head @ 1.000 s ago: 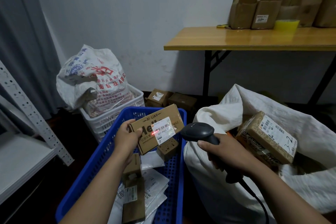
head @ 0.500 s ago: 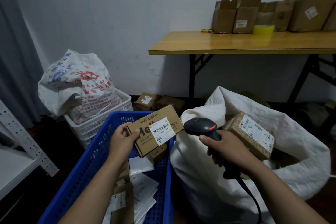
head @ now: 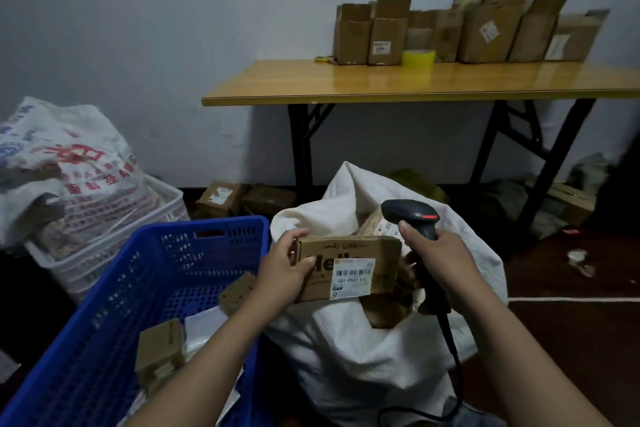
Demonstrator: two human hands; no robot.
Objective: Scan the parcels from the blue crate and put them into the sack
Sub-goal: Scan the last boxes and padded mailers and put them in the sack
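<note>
— Head view, and the left hand [head: 284, 267] has the parcel [head: 349, 270] by its left end, thumb on the front face, fingers curled over the top edge.

— Where is that parcel?

— Right over the open mouth of the sack [head: 381, 350], held level, white label [head: 353, 277] facing the camera. It's clear of the crate [head: 114, 305], which sits just left of the sack.

— And the right hand [head: 440, 263]?

— Wrapped tight round the grip of the scanner [head: 412, 215], forefinger up near the head. The scanner head sits above the parcel's right end, a red light showing on it, and the cable [head: 453, 357] trails down across the sack.

— Does that hand touch the parcel too?

— Can't tell; the lower fingers are very close to its right end.

— Anything else in the sack?

— Another box [head: 384, 227] peeks out behind the parcel, part of its label showing.

— The crate?

— Two small brown boxes [head: 161, 347] lie in it, with pale flat packets beside them.

— Round the edges?

— A white basket [head: 166, 204] left of the crate, a printed bag [head: 69, 166] slumped in it. Two cartons [head: 221, 196] on the floor by the wall. Behind, a wooden worktop [head: 415, 87] carries a row of open cardboard boxes [head: 485, 31] and a yellow tape roll [head: 418, 57].
</note>
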